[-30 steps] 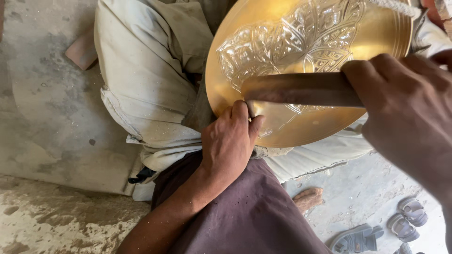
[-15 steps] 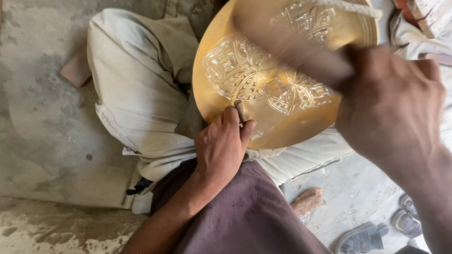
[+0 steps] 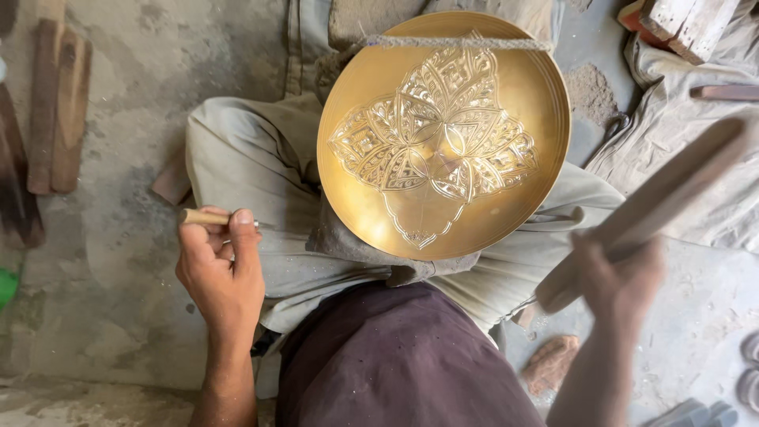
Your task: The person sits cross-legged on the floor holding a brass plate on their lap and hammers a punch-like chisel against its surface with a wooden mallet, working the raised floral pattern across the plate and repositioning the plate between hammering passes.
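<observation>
Concrete floor (image 3: 111,292) lies beneath; left hand (image 3: 221,273) fingers pinch a small chisel (image 3: 207,217), right hand (image 3: 621,273) grips a wooden mallet (image 3: 656,202) beside the brass plate (image 3: 443,134).

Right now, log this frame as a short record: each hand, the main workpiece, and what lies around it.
left hand: closed on a small wooden-handled chisel, held off to the left, apart from the dish
right hand: blurred, gripping a long wooden mallet raised to the right of the dish
workpiece: round golden brass dish with an engraved floral pattern, resting on the lap, a twisted cord across its top rim
surroundings: wooden pieces on the concrete floor, far left
</observation>
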A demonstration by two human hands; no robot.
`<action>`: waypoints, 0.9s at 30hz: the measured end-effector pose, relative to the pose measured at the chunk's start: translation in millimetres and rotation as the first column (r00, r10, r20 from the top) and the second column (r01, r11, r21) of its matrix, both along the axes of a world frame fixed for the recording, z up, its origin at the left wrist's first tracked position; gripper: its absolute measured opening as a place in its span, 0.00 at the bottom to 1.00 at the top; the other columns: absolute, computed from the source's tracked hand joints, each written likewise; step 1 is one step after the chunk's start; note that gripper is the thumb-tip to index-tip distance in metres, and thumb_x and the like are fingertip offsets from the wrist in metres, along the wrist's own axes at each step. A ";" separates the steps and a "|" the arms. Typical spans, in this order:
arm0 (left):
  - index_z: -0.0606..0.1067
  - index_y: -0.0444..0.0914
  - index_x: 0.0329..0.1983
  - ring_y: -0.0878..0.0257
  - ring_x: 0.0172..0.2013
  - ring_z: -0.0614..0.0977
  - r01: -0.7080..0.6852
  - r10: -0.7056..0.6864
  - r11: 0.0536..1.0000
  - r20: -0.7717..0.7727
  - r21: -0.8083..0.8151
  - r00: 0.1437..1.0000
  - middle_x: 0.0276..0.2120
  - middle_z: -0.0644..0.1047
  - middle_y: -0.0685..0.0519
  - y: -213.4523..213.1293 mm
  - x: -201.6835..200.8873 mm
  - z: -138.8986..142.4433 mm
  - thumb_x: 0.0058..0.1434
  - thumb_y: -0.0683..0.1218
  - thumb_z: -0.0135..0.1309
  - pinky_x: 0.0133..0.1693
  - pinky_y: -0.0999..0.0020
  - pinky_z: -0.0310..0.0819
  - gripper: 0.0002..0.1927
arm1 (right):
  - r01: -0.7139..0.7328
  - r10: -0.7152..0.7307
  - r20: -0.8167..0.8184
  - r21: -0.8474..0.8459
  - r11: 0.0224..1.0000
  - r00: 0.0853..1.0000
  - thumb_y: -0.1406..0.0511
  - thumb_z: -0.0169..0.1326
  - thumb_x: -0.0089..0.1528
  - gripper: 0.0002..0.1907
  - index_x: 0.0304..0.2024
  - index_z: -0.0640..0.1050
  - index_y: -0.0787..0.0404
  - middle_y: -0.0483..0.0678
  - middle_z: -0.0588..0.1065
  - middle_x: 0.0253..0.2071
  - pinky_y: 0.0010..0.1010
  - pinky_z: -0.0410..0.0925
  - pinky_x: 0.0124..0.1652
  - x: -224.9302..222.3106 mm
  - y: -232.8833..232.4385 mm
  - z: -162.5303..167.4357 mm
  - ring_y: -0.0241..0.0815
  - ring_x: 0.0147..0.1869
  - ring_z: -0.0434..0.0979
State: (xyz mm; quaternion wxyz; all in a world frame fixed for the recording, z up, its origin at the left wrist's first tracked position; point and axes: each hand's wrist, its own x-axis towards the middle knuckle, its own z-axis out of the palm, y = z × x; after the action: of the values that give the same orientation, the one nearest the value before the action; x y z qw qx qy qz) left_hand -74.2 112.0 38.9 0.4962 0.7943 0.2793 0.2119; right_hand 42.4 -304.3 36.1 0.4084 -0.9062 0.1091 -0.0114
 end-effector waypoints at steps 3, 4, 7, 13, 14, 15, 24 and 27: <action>0.67 0.28 0.49 0.62 0.40 0.83 0.021 -0.020 1.000 0.020 -0.013 1.000 0.42 0.76 0.47 0.4 0.3 -9.6 0.76 0.41 0.50 0.41 0.69 0.79 0.09 | 0.156 -0.170 -0.325 -0.070 0.985 0.930 0.60 0.67 0.56 0.27 0.51 0.74 0.69 0.56 0.79 0.39 0.38 0.73 0.40 -52.9 -2.5 -35.3 0.46 0.40 0.80; 0.67 0.28 0.50 0.62 0.41 0.83 0.039 -0.039 0.999 0.041 -0.019 0.998 0.43 0.74 0.47 -0.5 4.0 -14.4 0.75 0.41 0.49 0.42 0.68 0.79 0.09 | 0.144 -0.168 -0.411 -0.090 0.985 0.896 0.59 0.67 0.54 0.28 0.50 0.75 0.69 0.58 0.80 0.38 0.39 0.74 0.41 -65.9 1.0 -41.9 0.49 0.40 0.82; 0.70 0.30 0.50 0.54 0.45 0.80 0.106 -0.141 0.953 0.108 0.283 0.984 0.43 0.73 0.43 -5.2 20.4 -24.3 0.80 0.42 0.44 0.47 0.62 0.76 0.09 | 0.094 -0.150 -0.426 -0.148 0.984 0.892 0.57 0.67 0.53 0.30 0.51 0.75 0.69 0.61 0.81 0.38 0.43 0.74 0.42 -86.6 7.6 -43.1 0.52 0.41 0.83; 0.74 0.31 0.42 0.51 0.29 0.80 0.401 -0.384 0.901 -0.126 0.163 0.915 0.27 0.76 0.51 -5.8 101.8 -17.1 0.67 0.56 0.59 0.33 0.57 0.73 0.22 | 0.222 -0.247 -0.160 -0.160 0.962 0.956 0.57 0.66 0.56 0.31 0.54 0.73 0.70 0.62 0.80 0.41 0.45 0.73 0.43 -77.4 16.8 -24.0 0.54 0.43 0.82; 0.75 0.32 0.38 0.52 0.29 0.80 0.460 -0.441 0.855 -0.133 0.238 0.888 0.26 0.76 0.52 -8.2 111.2 -9.8 0.66 0.59 0.62 0.34 0.57 0.73 0.24 | 0.217 -0.238 -0.169 -0.132 0.967 0.957 0.57 0.66 0.55 0.31 0.54 0.73 0.69 0.62 0.80 0.41 0.44 0.74 0.43 -77.5 17.3 -21.0 0.54 0.42 0.83; 0.75 0.33 0.38 0.56 0.27 0.78 0.423 -0.418 0.857 -0.083 0.293 0.905 0.25 0.75 0.54 -10.6 115.8 -8.3 0.71 0.57 0.59 0.33 0.59 0.71 0.21 | 0.216 -0.230 -0.167 -0.102 0.971 0.959 0.56 0.65 0.55 0.31 0.54 0.73 0.68 0.61 0.80 0.41 0.44 0.75 0.43 -77.2 17.1 -18.7 0.54 0.42 0.83; 0.82 0.40 0.47 0.72 0.16 0.61 0.069 -0.714 0.350 0.219 0.934 0.666 0.15 0.65 0.64 -72.9 102.8 22.3 0.75 0.46 0.51 0.19 0.71 0.54 0.10 | 0.217 -0.228 -0.101 -0.110 0.970 0.968 0.56 0.64 0.55 0.27 0.49 0.76 0.68 0.61 0.80 0.38 0.45 0.72 0.45 -86.3 15.0 -17.6 0.56 0.42 0.83; 0.80 0.37 0.44 0.70 0.16 0.65 0.227 -0.674 0.496 0.206 0.838 0.710 0.16 0.69 0.61 -74.3 126.9 7.1 0.75 0.47 0.49 0.19 0.69 0.57 0.12 | 0.219 -0.227 -0.076 -0.099 0.971 0.971 0.56 0.64 0.55 0.28 0.50 0.75 0.68 0.62 0.80 0.37 0.46 0.72 0.45 -86.7 16.7 -23.8 0.56 0.42 0.83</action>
State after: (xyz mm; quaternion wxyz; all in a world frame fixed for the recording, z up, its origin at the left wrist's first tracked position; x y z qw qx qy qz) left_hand 52.6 37.7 46.0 0.2060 0.8830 -0.2081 0.3669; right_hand -44.4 -287.6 12.2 0.3582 -0.9052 0.2273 -0.0228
